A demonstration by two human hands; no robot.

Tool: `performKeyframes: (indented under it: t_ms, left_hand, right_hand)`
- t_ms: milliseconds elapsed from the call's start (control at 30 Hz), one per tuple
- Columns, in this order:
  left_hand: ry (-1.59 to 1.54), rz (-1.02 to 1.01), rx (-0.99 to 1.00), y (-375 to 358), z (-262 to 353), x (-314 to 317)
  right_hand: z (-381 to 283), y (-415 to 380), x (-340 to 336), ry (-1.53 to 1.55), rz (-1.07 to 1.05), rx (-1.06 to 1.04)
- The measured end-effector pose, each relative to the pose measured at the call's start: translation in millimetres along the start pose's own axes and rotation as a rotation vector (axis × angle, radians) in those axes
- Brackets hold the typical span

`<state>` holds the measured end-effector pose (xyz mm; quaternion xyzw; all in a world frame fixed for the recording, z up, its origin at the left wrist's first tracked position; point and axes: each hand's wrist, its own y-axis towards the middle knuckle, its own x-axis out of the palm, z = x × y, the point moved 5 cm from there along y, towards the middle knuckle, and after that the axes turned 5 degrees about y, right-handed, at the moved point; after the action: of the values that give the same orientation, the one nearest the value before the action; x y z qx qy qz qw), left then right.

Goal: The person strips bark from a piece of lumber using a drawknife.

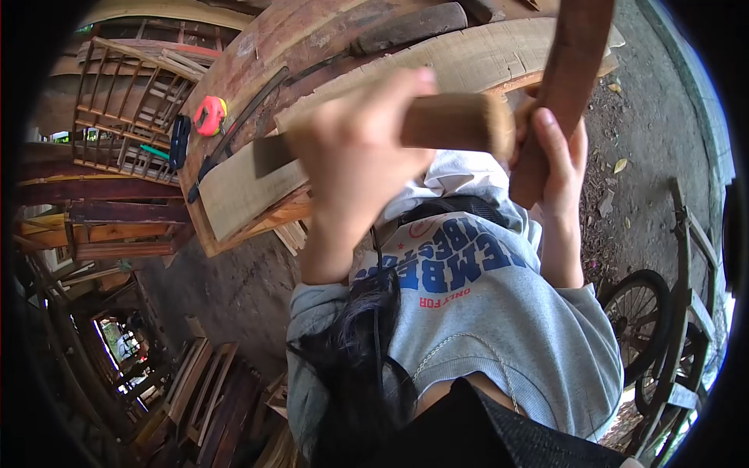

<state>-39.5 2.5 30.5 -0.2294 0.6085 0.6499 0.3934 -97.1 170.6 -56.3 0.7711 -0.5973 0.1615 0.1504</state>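
My left hand (347, 136) is wrapped round a wood-handled chisel (452, 125), blurred by motion. Its thick round handle points right, and a flat grey blade (271, 154) sticks out on the left, above the pale plank (250, 183). In my right hand (558, 164) is a reddish-brown wooden bar (576, 62), tilted and running up past the top edge of the view. The handle's butt end comes close to the bar's side near my right fingers. Both hands are in front of my grey sweatshirt (499, 312).
The plank rests on a wooden bench (204, 222). On it lie a pink tape measure (209, 115), a dark case-like object (180, 142), a long thin dark tool (248, 117) and a dark wooden block (409, 30). Wooden frames (133, 113) are stacked left; a bicycle wheel (636, 320) stands right.
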Motion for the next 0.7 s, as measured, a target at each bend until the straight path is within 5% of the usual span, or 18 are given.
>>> performKeyframes:
  t_ms: [200, 300, 433, 500, 567, 633, 700]
  left_hand:
    - [-0.176, -0.084, 0.195, 21, 69, 55]
    - [-0.188, -0.13, 0.156, 27, 74, 58]
    - [-0.19, -0.107, 0.089, 29, 70, 62]
    - [-0.195, -0.102, 0.008, 34, 65, 59]
    - [-0.206, -0.049, -0.031, 39, 63, 56]
    - [-0.222, 0.005, -0.07, 44, 61, 54]
    - [-0.172, 0.122, -0.093, 49, 58, 50]
  right_hand:
    - [-14, 12, -71, 0.024, 0.247, -0.183]
    - [-30, 9, -93, -0.048, 0.433, -0.304]
    - [-43, 13, -94, 0.083, 0.373, -0.219]
    - [-56, 12, -90, 0.0, 0.55, -0.376]
    - [-62, 12, -104, -0.009, 0.523, -0.363]
    - [-62, 20, -114, 0.087, 0.219, -0.241]
    - [-73, 20, -105, 0.063, 0.229, -0.295]
